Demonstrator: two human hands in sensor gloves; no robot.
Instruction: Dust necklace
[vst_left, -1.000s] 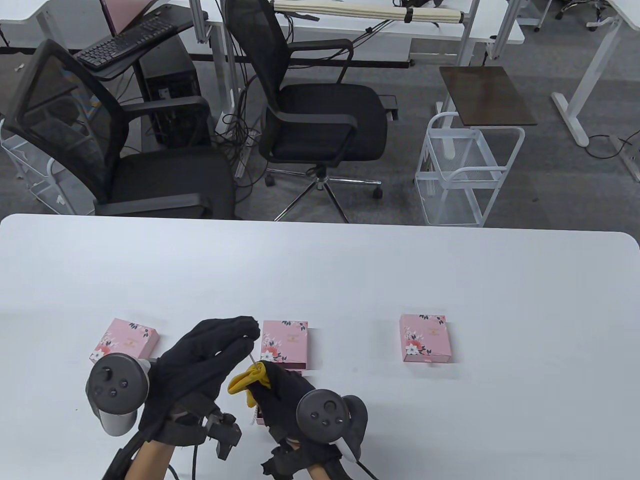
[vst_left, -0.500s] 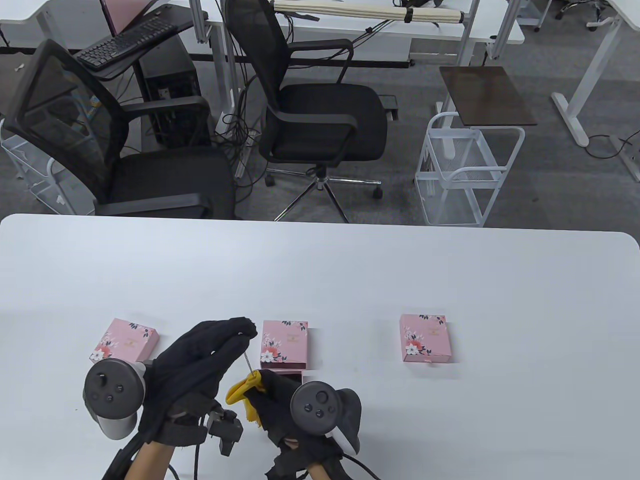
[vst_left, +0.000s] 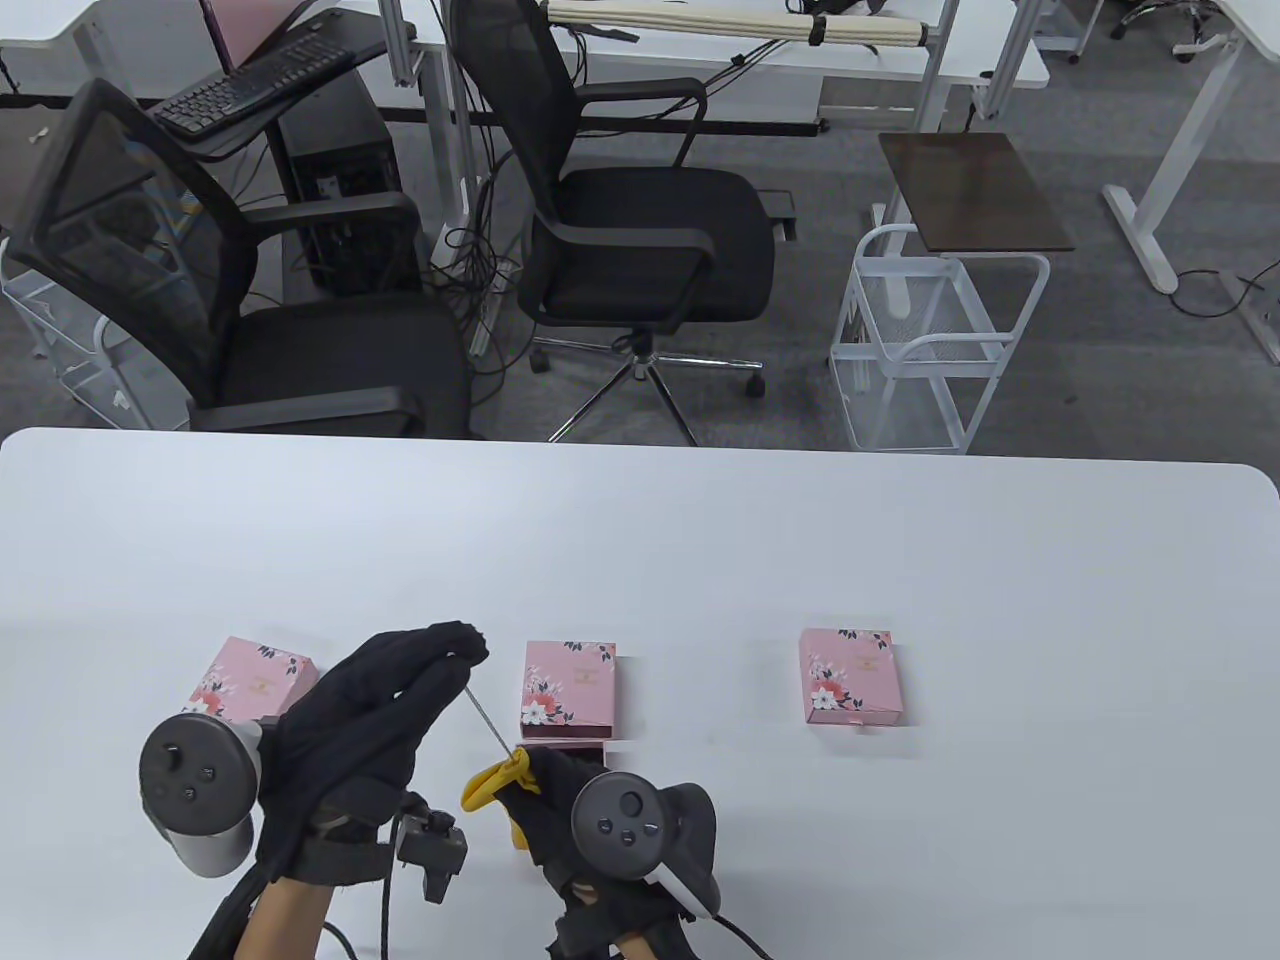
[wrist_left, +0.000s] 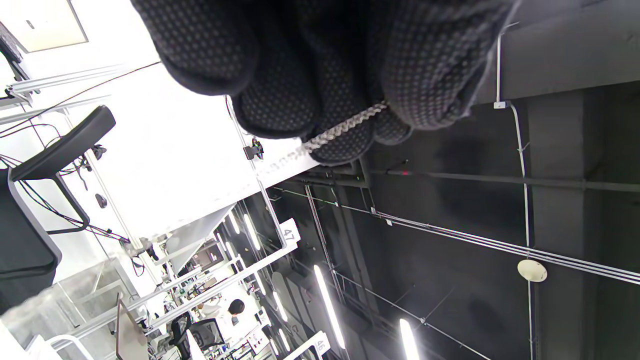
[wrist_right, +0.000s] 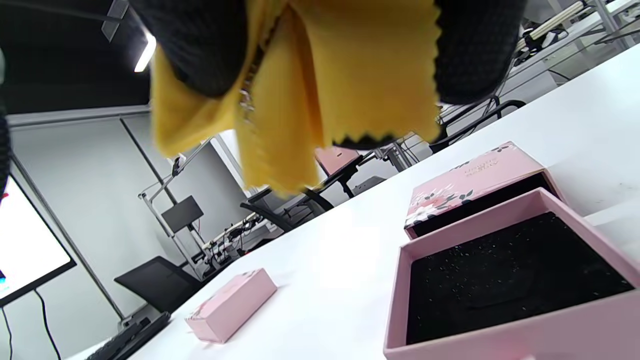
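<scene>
— What are we holding with the left hand (vst_left: 370, 710) now?

— We are pinching one end of the necklace (vst_left: 492, 722) between the gloved fingertips (wrist_left: 320, 100). In the left wrist view we are seeing the silver chain (wrist_left: 345, 129) coming out from between them. The hand is raised above the table (vst_left: 700, 560), near its front edge.

— And the right hand (vst_left: 560, 810)?

— We are closing it around the yellow cloth (vst_left: 490, 785), and the chain is running in a straight, tilted line from the left fingertips down into this cloth. In the right wrist view the cloth (wrist_right: 310, 100) is hanging folded from the black fingers (wrist_right: 475, 50), and a bit of chain is showing inside the fold.

— Where are the boxes standing?

— Three pink floral boxes are lying in a row along the front part of the table: the left box (vst_left: 255, 680) just behind the left hand, the middle box (vst_left: 568, 688) just behind the right hand, and the right box (vst_left: 852, 676) well apart, toward the right side. The middle one is open; we are seeing its pink tray (wrist_right: 515, 280) with a black lining pulled out beside its sleeve (wrist_right: 475, 185), under the right hand.
</scene>
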